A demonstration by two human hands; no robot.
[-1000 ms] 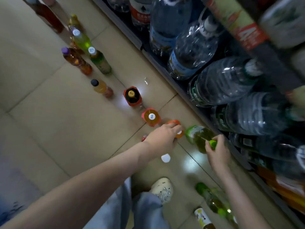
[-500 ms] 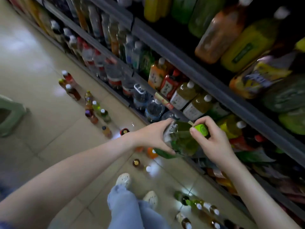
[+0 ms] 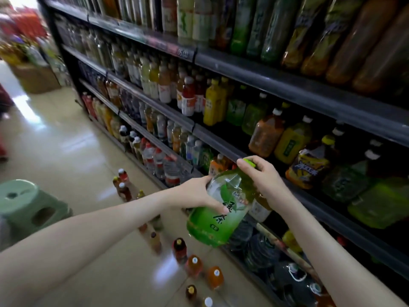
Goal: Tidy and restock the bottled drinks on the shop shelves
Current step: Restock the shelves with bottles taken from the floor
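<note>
A large green tea bottle (image 3: 218, 220) with a green cap is held tilted in the air in front of the dark shelf unit (image 3: 287, 87). My left hand (image 3: 199, 193) grips its body from the left side. My right hand (image 3: 260, 177) grips the neck just under the cap. The bottle's top points up toward the second shelf from the bottom, where big orange and yellow drink bottles (image 3: 278, 138) stand. Several small bottles (image 3: 194, 265) stand in a row on the tiled floor below.
Shelves packed with bottled drinks run along the right, with big water bottles (image 3: 263, 251) on the bottom shelf. A light green plastic stool (image 3: 26, 204) stands on the floor at left. A cardboard box (image 3: 36, 77) sits at the far end of the aisle.
I have lifted the green bottle off the floor and both hands raised it to shelf height. The view has swung up from the floor to the shelves.
</note>
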